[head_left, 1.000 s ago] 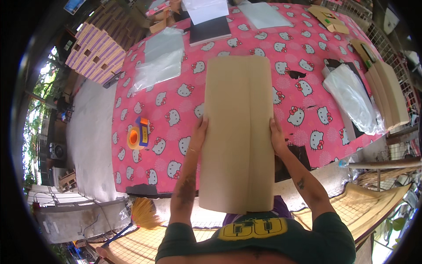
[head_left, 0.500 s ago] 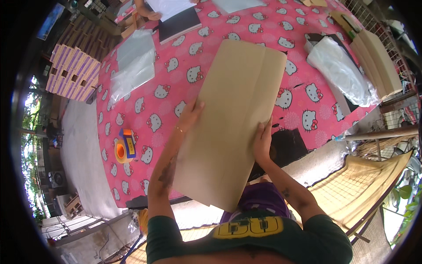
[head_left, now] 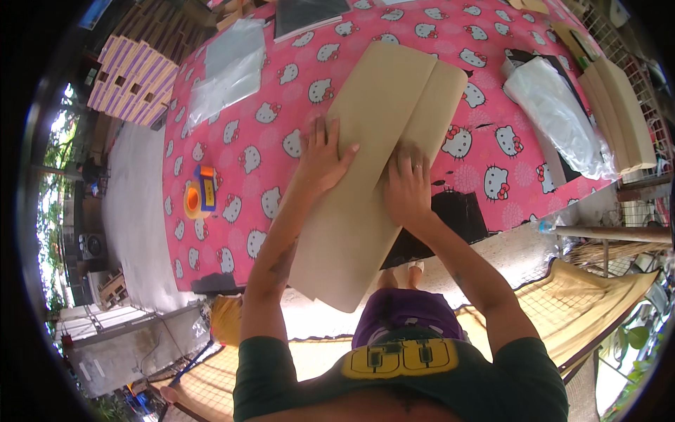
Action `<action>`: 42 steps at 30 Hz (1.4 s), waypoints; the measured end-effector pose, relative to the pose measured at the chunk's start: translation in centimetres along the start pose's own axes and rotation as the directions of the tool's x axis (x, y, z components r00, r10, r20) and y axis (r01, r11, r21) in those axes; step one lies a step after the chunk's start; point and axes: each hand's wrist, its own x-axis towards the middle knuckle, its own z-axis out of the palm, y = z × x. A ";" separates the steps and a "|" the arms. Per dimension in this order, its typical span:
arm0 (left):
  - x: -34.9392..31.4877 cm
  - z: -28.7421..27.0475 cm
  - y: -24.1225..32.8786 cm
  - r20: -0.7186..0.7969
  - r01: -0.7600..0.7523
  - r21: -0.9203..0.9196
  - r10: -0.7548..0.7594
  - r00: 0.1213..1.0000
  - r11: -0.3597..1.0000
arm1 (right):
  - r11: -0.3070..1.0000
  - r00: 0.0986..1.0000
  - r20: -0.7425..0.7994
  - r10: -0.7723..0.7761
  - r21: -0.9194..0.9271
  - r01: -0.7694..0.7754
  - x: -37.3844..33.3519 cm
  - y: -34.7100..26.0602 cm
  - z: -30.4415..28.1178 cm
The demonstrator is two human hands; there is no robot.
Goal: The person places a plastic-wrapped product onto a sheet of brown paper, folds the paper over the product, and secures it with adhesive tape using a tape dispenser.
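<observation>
A large sheet of brown cardboard (head_left: 383, 91) lies slanted on the table, its near end sticking out past the table edge. A lengthwise crease marks off a flap (head_left: 443, 91) along its right side. My left hand (head_left: 325, 158) rests on the cardboard's left edge, thumb and fingers spread. On the crease lies my right hand (head_left: 409, 184), palm down, its fingers stretched forward and slightly blurred at the tips. Beneath and beside the right wrist is a black patch (head_left: 460, 218) at the table's near edge.
The pink patterned cloth (head_left: 246, 162) covers the table. A tape dispenser (head_left: 204, 190) stands at the left. Clear plastic sheets (head_left: 232, 70) and a black flat item (head_left: 309, 15) lie farther back. White plastic packaging (head_left: 555, 116) and folded cardboard (head_left: 619, 116) are at the right; stacked boxes (head_left: 133, 81) at far left.
My right hand has moved from the cardboard's right edge onto the crease. My left hand has slid forward along the left edge and spread its fingers. The view has shifted; another person's hands left it.
</observation>
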 end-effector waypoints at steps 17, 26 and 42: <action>-5.4 2.5 11.7 -0.266 0.206 -0.081 -0.220 0.938 0.975 | 0.948 0.955 -0.039 -0.293 0.117 0.296 2.6 5.2 1.5; -4.2 -0.5 10.7 0.020 0.302 -0.166 -0.303 0.953 0.939 | 0.942 0.944 0.183 -0.273 0.252 0.224 3.0 4.5 0.8; 1.8 -3.7 5.7 0.322 -0.219 -0.286 0.308 0.895 0.933 | 0.942 0.970 -0.006 -0.244 0.237 0.239 1.6 4.3 -0.7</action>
